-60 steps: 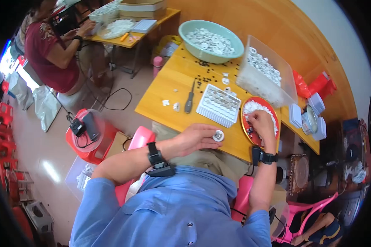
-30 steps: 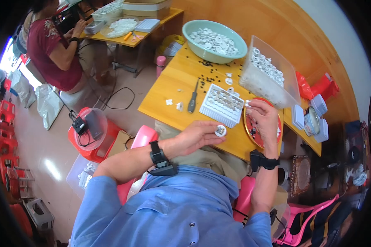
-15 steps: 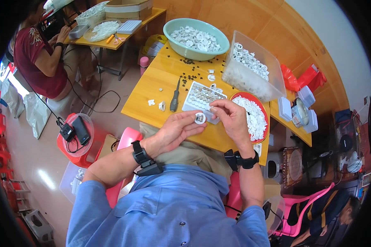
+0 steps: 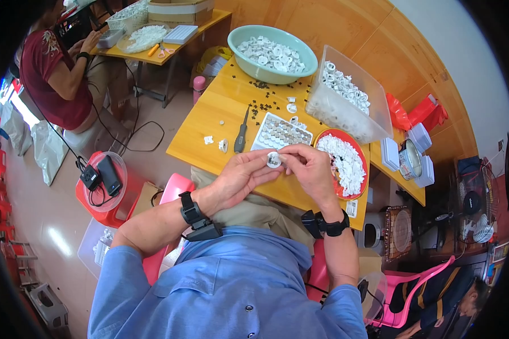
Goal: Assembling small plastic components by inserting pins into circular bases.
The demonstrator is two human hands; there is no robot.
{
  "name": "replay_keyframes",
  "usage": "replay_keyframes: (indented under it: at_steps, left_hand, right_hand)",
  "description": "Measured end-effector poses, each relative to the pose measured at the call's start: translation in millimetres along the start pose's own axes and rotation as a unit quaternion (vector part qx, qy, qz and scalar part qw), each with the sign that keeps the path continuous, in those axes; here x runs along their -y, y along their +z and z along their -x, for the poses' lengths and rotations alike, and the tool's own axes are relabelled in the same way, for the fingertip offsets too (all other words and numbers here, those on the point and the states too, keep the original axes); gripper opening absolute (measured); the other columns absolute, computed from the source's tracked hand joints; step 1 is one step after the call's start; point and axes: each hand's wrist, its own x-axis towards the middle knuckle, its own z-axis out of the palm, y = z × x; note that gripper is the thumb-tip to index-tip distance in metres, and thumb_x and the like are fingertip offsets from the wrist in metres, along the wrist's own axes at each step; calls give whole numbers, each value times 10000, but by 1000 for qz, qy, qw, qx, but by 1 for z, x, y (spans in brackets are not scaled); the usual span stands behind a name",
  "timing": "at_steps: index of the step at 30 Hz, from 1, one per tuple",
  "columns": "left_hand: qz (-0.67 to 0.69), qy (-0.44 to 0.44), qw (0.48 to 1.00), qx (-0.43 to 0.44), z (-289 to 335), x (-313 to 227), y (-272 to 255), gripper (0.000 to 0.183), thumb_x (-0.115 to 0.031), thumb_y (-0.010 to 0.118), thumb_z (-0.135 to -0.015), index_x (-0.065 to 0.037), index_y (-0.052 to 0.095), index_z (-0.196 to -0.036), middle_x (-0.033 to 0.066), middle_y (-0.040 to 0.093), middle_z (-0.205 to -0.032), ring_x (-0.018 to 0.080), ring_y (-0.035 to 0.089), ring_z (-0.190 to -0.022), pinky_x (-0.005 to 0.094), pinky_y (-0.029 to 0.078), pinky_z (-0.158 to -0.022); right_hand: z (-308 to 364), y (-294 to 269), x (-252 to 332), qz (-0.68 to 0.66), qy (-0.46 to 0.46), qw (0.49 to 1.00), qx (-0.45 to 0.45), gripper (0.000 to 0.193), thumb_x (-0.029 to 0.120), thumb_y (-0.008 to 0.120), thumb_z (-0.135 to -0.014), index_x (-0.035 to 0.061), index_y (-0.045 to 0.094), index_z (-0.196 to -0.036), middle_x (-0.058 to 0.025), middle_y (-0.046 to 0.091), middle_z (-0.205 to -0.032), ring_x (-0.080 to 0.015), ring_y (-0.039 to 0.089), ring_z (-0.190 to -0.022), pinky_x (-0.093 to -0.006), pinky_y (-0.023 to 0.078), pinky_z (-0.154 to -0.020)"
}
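My left hand (image 4: 237, 179) is closed at the fingertips on a small round white plastic part (image 4: 274, 160), holding it above the front edge of the table. Against the part's right side press the pinched fingertips of my right hand (image 4: 310, 169); whatever they grip is hidden. Just beyond both hands lies a white tray (image 4: 260, 141) holding rows of small round grey pieces. Left of the tray a dark-handled screwdriver (image 4: 241, 135) lies on the yellow table (image 4: 201, 121). A red round tray (image 4: 352, 195) heaped with small white parts (image 4: 342, 161) sits right of my right hand.
At the table's back stand a green basin (image 4: 237, 59) and a clear plastic bin (image 4: 345, 124), both filled with white parts. Small black pieces (image 4: 260, 106) lie scattered there. On the left, a person in a dark red shirt (image 4: 45, 85) sits at another table (image 4: 223, 16).
My right hand has moved left and down from above the tray's front edge, and its fingertips now meet the white part. My left hand has stayed nearly in place.
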Motion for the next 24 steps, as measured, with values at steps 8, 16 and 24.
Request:
replay_keyframes:
  at_steps: [8, 16, 24]
  left_hand:
    - [-2, 1, 1000, -10, -1, 1, -1, 334, -114, 492, -1033, 49, 519, -1323, 129, 608, -1261, 199, 631, -1133, 309, 528, -1013]
    - [-2, 3, 1000, -20, 0, 2, -6, 332, -126, 518, -1025, 52, 540, -1304, 121, 619, -1241, 193, 634, -1122, 302, 539, -991]
    - [-198, 83, 976, -41, -4, 7, -5, 294, -108, 572, -998, 51, 576, -1245, 111, 654, -1158, 155, 652, -1037, 293, 562, -926]
  right_hand:
    - [-2, 1, -5, 87, -96, 992, -9, 80, 6, 678, -856, -22, 719, -918, -67, 664, -829, -128, 661, -704, -246, 490, -621]
    - [-3, 6, -3, 121, -115, 986, -14, 80, 14, 701, -830, -3, 726, -904, -63, 655, -806, -122, 615, -685, -244, 466, -602]
    - [-3, 8, -8, 46, -101, 994, -2, 98, -12, 713, -817, 16, 690, -908, -22, 640, -798, -69, 591, -681, -221, 464, -619]
